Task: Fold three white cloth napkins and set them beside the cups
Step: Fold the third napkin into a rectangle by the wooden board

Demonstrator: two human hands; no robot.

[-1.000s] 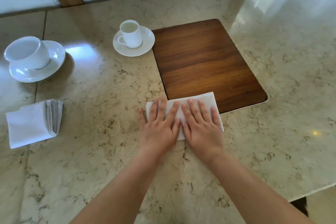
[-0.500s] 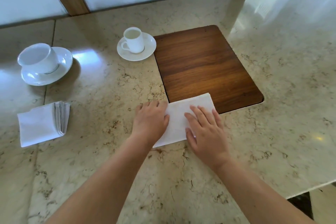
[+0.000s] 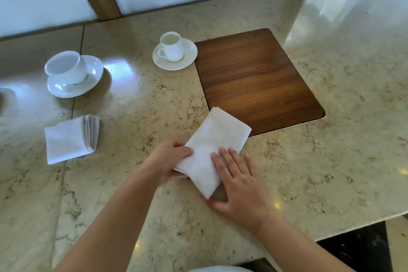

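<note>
Head view: since a second ago, when both my palms lay flat on the napkin pressing a crease, the cloth has swung from lying square across the counter to a diagonal, its far corner now over the edge of the wood inlay. My left hand has gone from flat to pinching the napkin's near left edge, thumb on top and fingers under, lifting that side a little. My right hand has slid to the near end and lies open, fingers straight on the cloth.

I judge the folding of this one done or nearly so, and it is being turned to carry to the small cup. Another folded napkin already lies near the big cup.

I can read no writing, brand or label anywhere.
</note>
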